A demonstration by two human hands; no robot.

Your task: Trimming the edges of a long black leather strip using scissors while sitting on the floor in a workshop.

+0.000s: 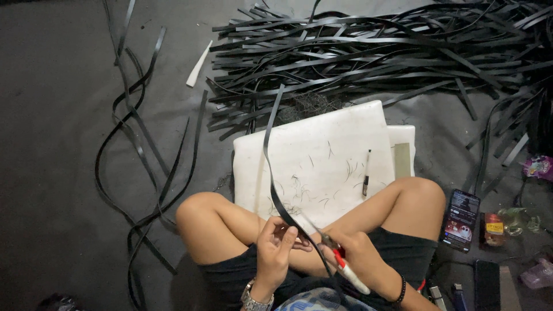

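I sit cross-legged on a dark floor. My left hand (278, 247) pinches a long black strip (271, 155) that curves up from my lap over a white cutting board (322, 150). My right hand (357, 253) grips a small tool with a red and white handle (345, 268), its tip meeting the strip close to my left fingers. Thin black shavings (299, 190) lie scattered on the board in front of my knees. A slim pen-like knife (366, 173) rests on the board's right side.
A big heap of black strips (391, 52) fills the floor beyond the board. Loose strips (144, 144) curl at the left, near a white wedge-shaped piece (198, 65). At the right lie a phone (460, 220), small packets (494, 227) and a lighter (459, 296).
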